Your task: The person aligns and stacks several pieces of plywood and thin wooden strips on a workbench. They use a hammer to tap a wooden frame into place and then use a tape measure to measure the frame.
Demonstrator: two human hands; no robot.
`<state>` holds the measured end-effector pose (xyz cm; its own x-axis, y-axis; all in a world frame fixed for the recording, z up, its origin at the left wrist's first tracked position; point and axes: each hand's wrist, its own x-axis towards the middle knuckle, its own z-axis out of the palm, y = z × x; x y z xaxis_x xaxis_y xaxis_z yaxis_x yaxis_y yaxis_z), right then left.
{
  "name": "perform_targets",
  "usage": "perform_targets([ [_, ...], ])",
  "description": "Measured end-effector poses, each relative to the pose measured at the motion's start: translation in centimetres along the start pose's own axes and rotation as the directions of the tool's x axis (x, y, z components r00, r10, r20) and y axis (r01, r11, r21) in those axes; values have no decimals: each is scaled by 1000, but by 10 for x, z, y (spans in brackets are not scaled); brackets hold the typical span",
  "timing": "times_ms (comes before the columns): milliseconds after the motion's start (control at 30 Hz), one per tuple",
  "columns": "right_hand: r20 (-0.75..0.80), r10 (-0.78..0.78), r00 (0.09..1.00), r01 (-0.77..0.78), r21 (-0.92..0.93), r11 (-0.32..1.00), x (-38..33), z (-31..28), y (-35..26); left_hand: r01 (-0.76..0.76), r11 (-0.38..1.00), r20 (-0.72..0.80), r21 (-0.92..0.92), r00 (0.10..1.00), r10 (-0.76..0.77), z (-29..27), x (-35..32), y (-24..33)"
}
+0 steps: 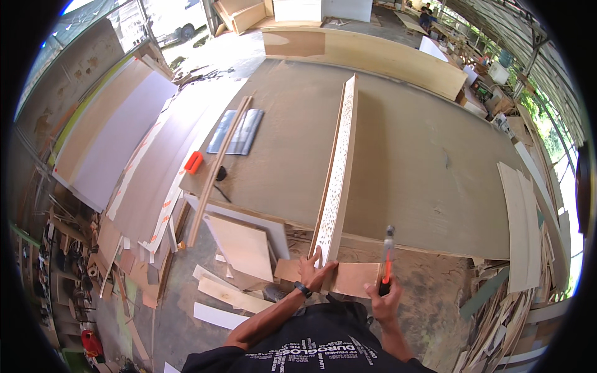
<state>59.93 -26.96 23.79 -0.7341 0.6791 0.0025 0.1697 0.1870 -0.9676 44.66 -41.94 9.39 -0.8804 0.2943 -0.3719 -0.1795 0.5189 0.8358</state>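
Note:
A hammer (388, 258) with an orange and black handle stands upright in my right hand (385, 301), its metal head uppermost. My left hand (315, 274) grips a short brown board (357, 278) where it crosses the near end of a long, narrow wooden beam (336, 168). One finger of that hand rests on the beam's end. Pale, speckled material runs along the beam's length between wooden edges. The right end of the short board reaches my right hand; whether those fingers touch it I cannot tell.
The beam lies on a large brown worktable (423, 161). To its left are thin wooden strips (219, 163), a shiny blue-grey packet (236, 132) and an orange object (193, 163). Panels (239, 242) lean below the table's near edge. Offcuts (497, 323) pile up at right.

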Motion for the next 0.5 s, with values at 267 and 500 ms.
perform_targets([
  [267, 54, -64, 996, 74, -208, 975, 15, -104, 12, 71, 816, 353, -574, 921, 168, 135, -14, 19],
  [500, 146, -22, 989, 54, -220, 974, 47, -130, 3, -449, 890, 256, -81, 854, 454, 157, 25, 29],
])
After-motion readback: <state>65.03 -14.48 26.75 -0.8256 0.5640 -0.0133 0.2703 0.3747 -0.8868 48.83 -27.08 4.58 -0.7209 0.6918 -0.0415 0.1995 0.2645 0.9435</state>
